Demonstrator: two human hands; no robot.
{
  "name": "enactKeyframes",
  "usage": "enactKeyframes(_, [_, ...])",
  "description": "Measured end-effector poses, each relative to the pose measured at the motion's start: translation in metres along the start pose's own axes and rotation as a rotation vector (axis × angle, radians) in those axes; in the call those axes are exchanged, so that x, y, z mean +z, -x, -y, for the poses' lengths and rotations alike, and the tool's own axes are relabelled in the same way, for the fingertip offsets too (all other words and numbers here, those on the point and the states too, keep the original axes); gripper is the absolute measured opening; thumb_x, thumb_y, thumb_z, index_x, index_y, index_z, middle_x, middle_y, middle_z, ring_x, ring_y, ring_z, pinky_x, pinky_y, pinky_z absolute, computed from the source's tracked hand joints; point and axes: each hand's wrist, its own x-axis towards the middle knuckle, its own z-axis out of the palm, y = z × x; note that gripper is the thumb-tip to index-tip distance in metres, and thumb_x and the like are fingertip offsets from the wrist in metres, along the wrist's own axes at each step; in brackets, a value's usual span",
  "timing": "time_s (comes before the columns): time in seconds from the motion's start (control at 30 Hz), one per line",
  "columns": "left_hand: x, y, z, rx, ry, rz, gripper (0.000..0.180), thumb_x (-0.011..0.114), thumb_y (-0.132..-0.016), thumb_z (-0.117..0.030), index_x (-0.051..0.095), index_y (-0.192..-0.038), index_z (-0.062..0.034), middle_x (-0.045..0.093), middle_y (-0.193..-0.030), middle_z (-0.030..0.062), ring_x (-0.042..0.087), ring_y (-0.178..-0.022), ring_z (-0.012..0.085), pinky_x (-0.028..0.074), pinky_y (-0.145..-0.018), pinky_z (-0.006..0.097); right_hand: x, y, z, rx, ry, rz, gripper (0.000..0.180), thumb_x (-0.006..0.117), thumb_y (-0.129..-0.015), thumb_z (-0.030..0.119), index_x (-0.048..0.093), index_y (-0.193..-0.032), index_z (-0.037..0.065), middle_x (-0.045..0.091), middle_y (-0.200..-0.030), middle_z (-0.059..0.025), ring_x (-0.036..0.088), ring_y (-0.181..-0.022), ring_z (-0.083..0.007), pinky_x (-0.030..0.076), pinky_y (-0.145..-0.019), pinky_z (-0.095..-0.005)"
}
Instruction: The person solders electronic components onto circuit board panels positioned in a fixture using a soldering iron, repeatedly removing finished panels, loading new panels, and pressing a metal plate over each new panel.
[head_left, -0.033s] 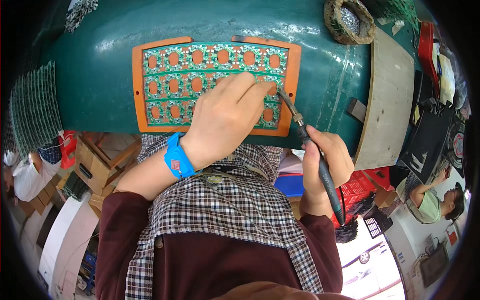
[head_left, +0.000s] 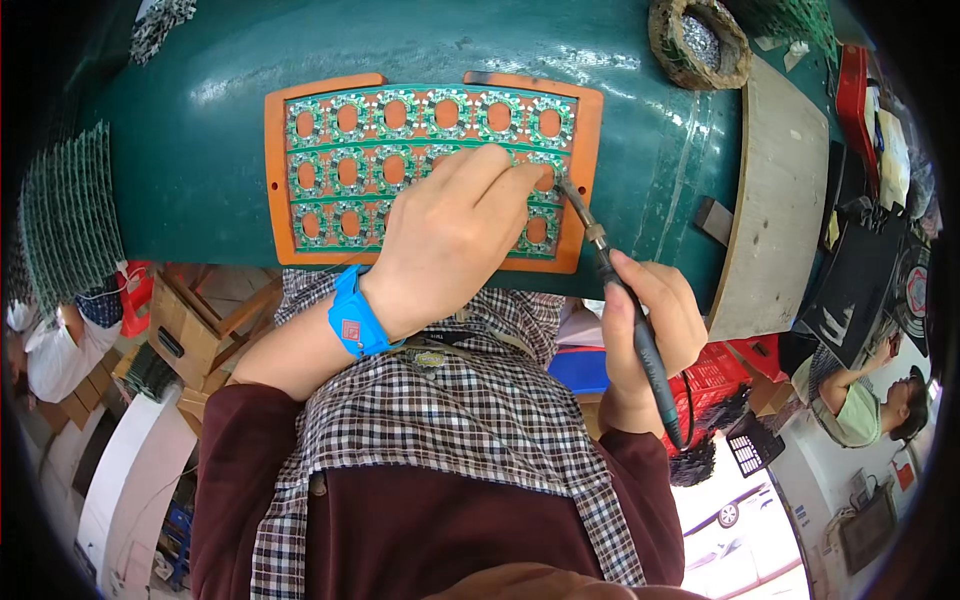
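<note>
An orange tray (head_left: 587,130) lies on the green bench, holding a green circuit board panel (head_left: 420,146) with rows of round cut-outs. My left hand (head_left: 455,225), a blue wrist strap (head_left: 357,318) at its wrist, reaches over the panel's right half. Its thumb and fingers are closed near the middle row; whatever they pinch is hidden beneath them. My right hand (head_left: 655,320) grips a soldering iron (head_left: 640,330) like a pen. The iron's tip is at the right end of the middle row, close to my left fingertips; whether it touches cannot be made out.
A round, crusted tin (head_left: 700,42) of silvery material stands at the far right. Beside it are a wooden board (head_left: 775,190) and a small grey block (head_left: 714,220). Stacked green panels (head_left: 70,215) stand at the left. Another person (head_left: 870,405) is at the right.
The soldering iron has tilted slightly, its rear end shifting a little left, and my right fingers have moved with it. My left hand and the tray stay put.
</note>
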Motion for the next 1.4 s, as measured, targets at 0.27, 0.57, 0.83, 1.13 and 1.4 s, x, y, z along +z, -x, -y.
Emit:
enactKeyframes(0.27, [0.0,-0.001,0.0,0.011,-0.007,0.023,0.03,0.067,-0.068,-0.005,0.062,-0.098,-0.0039,0.052,-0.083,0.0053,0.059,-0.075,0.0218,0.051,-0.058,0.032,-0.007,0.003,0.003,0.106,-0.04,-0.052,0.015,0.064,-0.077,0.003,0.066,-0.089,-0.005,0.064,-0.071,-0.0142,0.062,-0.059,-0.0214,0.049,-0.054,-0.0282])
enactKeyframes(0.57, [-0.004,-0.002,0.0,-0.035,-0.078,0.008,0.025,0.064,-0.075,0.004,0.064,-0.099,-0.0032,0.054,-0.081,0.0072,0.056,-0.066,0.0217,0.047,-0.056,0.033,-0.011,0.0,0.0,-0.051,0.072,-0.018,0.018,0.066,-0.077,0.003,0.067,-0.092,-0.005,0.064,-0.073,-0.014,0.062,-0.061,-0.0226,0.049,-0.055,-0.0286])
enactKeyframes(0.83, [-0.007,0.006,-0.006,-0.088,0.065,-0.024,0.023,0.065,-0.077,0.003,0.063,-0.098,-0.003,0.056,-0.077,0.0088,0.056,-0.063,0.0226,0.047,-0.055,0.033,-0.008,-0.067,-0.055,-0.242,0.661,-0.102,0.04,0.079,-0.072,0.012,0.067,-0.109,0.003,0.058,-0.095,-0.011,0.059,-0.076,-0.0232,0.048,-0.063,-0.0314])
enactKeyframes(1.13, [0.001,0.021,-0.012,-0.026,0.118,0.077,0.023,0.065,-0.078,0.002,0.062,-0.101,-0.0001,0.058,-0.077,0.0094,0.06,-0.068,0.0234,0.049,-0.057,0.033,-0.023,0.024,-0.015,0.035,-0.058,-0.087,0.016,0.062,-0.079,0.01,0.064,-0.086,-0.004,0.062,-0.073,-0.0134,0.058,-0.06,-0.0236,0.048,-0.057,-0.0319])
enactKeyframes(1.4, [0.006,0.022,-0.009,0.039,0.019,0.104,0.028,0.064,-0.072,-0.004,0.062,-0.1,-0.0022,0.054,-0.076,0.0048,0.059,-0.069,0.0193,0.05,-0.055,0.031,-0.003,0.027,-0.011,-0.049,-0.035,-0.095,0.014,0.065,-0.075,0.007,0.067,-0.085,-0.004,0.061,-0.066,-0.0106,0.058,-0.054,-0.0208,0.046,-0.049,-0.029])
